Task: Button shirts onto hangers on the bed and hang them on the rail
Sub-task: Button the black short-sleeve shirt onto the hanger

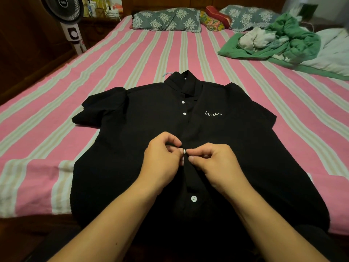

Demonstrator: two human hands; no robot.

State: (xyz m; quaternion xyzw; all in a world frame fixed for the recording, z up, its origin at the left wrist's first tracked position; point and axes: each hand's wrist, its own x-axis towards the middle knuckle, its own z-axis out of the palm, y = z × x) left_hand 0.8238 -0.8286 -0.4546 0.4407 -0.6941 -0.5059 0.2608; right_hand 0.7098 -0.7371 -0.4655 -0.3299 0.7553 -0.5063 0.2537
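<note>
A black short-sleeved shirt with white script on the chest lies flat, front up, on the pink striped bed. A light blue hanger hook peeks out beside its collar. Two white buttons near the collar are fastened, and one lower button shows near the hem. At mid-placket my left hand pinches a white button turned on edge. My right hand pinches the overlapping placket edge right beside it.
A heap of green and pale clothes lies at the bed's far right. Patterned pillows line the headboard. A standing fan is off the bed's left side, in front of dark wooden furniture.
</note>
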